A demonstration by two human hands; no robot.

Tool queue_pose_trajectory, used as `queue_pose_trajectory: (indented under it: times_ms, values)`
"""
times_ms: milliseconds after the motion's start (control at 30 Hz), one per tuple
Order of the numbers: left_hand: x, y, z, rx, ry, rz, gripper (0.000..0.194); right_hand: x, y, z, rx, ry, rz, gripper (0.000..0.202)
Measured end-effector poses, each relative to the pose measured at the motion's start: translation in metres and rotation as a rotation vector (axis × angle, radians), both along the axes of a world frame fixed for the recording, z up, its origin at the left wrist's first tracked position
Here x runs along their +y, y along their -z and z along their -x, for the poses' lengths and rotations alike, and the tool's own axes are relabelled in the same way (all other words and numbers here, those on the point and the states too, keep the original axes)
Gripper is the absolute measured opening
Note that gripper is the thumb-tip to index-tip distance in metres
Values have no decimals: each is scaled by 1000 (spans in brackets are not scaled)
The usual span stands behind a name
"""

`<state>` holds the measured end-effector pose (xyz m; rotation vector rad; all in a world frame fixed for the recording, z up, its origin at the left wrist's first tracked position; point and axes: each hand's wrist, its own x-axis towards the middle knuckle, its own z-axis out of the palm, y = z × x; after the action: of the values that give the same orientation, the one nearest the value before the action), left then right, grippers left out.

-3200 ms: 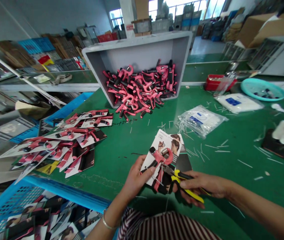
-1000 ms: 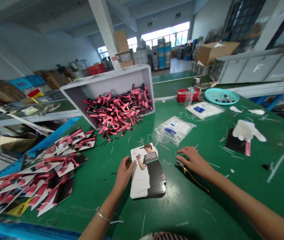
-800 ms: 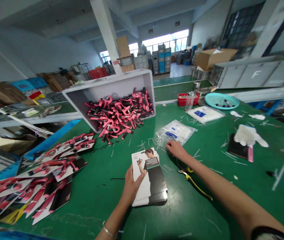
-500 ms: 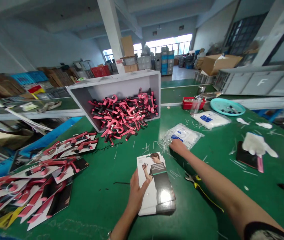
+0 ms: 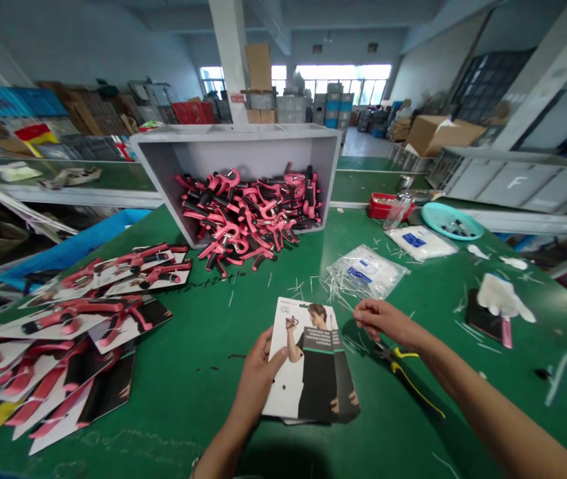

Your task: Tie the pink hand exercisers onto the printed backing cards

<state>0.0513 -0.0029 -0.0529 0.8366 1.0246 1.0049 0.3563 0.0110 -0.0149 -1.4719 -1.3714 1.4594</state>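
Observation:
My left hand is closed on the left edge of a small stack of printed backing cards, thumb on top. The upper cards are slightly fanned out, and small dark holes show in the top one. To the right, my right hand pinches a thin white cable tie, whose far end lies toward a pile of loose cable ties. That pile spills from a clear plastic bag with a blue label. Just below my right hand lie yellow-handled pliers.
A grey crate on its side holds many pink-and-black hand grips. Carded grips lie piled at left. At right are a white glove, a turquoise tray, a red box and another white bag.
My right hand has drawn back from the cable tie pile toward me, with a tie between its fingers. The cards in my left hand have fanned slightly and tilted. The view has shifted.

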Motion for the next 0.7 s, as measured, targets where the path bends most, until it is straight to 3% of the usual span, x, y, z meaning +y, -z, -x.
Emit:
queue_pose_trajectory:
  times_ms: [100,300,533,700]
  values:
    - [-6,-3,4,-20,14,3,56,-1,1,18,18,7,-45,29]
    - [-13,-9,21,-26,-2,1,46,-2,5,62,123,187,-200,27]
    - [-6,3,33,55,-31,4,43,-24,15,128,155,160,-273,26]
    - [-1,6,34,80,-7,22,44,-30,25,145,83,156,-294,24]
